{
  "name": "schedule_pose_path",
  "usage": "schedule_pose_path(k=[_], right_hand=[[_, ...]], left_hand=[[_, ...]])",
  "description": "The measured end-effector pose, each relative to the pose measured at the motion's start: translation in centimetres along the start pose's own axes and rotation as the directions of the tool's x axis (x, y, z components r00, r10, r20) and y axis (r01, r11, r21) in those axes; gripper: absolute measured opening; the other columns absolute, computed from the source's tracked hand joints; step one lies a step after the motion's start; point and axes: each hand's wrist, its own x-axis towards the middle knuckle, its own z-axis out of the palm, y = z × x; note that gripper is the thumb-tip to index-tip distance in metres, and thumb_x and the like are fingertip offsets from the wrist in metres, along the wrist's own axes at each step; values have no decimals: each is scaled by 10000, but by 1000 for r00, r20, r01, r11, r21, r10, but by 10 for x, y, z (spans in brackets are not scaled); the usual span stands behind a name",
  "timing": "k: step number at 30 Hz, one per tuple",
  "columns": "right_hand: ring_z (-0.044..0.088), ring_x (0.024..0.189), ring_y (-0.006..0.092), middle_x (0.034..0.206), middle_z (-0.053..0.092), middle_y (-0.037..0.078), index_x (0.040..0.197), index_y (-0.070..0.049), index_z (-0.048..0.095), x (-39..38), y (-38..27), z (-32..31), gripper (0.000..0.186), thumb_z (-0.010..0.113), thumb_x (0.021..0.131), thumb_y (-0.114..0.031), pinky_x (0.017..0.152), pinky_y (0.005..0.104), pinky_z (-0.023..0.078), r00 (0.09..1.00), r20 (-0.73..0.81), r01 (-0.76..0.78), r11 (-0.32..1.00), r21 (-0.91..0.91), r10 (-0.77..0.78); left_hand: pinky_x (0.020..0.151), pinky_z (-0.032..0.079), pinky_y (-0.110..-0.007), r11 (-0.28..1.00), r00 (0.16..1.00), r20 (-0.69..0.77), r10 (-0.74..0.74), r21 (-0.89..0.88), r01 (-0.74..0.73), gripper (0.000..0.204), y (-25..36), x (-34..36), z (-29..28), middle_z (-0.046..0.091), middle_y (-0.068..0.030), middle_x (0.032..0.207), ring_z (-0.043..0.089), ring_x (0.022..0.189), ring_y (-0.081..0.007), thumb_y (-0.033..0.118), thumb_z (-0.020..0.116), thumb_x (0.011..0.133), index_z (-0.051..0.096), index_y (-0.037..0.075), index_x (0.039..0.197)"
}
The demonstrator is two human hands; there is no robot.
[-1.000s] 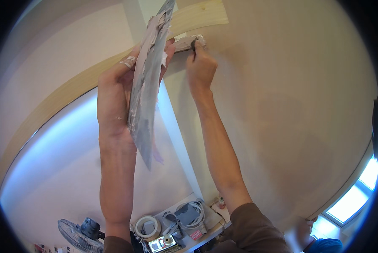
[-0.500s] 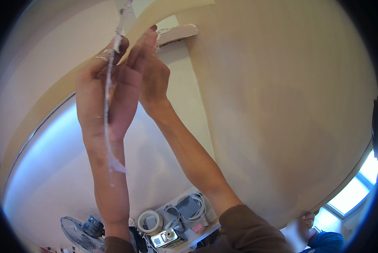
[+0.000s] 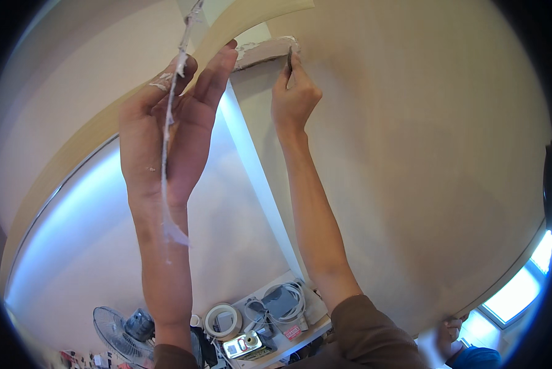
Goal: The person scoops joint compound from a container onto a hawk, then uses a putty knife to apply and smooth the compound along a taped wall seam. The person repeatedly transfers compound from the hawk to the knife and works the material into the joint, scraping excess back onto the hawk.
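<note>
My left hand (image 3: 193, 126) is raised, palm toward me, with its fingers stretched upward and putty smears on the thumb. It holds a thin putty-smeared plate (image 3: 176, 234), seen almost edge-on as a ragged white line across the palm. Farther right, my right hand (image 3: 296, 104) pinches a small dark flat blade (image 3: 289, 58). The blade is at the right end of a pale patch of putty (image 3: 264, 51) with ragged white edges, under the curved wooden trim (image 3: 245, 19). Part of the patch's left end is hidden behind my left fingers.
A pale panel (image 3: 411, 154) fills the right side. Below, a white shelf (image 3: 285, 350) carries a roll of tape (image 3: 222, 321), coiled white cable (image 3: 297, 301) and a small boxed device (image 3: 242, 344). A fan (image 3: 125, 332) stands lower left. Another person's hand (image 3: 453, 329) shows lower right.
My right hand has moved right, out from behind my left hand, to the right end of the putty patch; its blade now shows. My left hand has shifted slightly right with the plate.
</note>
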Motion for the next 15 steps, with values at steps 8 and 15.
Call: schedule_pose_path(k=[8, 15], right_hand=[[724, 844, 342, 1013, 715, 232, 1251, 32, 654, -41, -46, 34, 403, 672, 850, -1, 712, 351, 553, 995, -57, -68, 987, 145, 77], [740, 918, 316, 1065, 718, 236, 1260, 35, 649, -71, -96, 22, 385, 661, 875, 34, 762, 336, 577, 989, -70, -98, 933, 346, 130]], left_hand=[[1189, 397, -497, 1000, 1000, 4, -6, -11, 6, 144, 4, -1, 3, 551, -258, 1121, 503, 1274, -489, -58, 435, 930, 530, -162, 961], [1188, 402, -512, 999, 999, -25, 42, -14, -43, 140, 6, -5, 11, 594, -197, 988, 490, 1275, -503, -83, 500, 919, 583, -168, 844]])
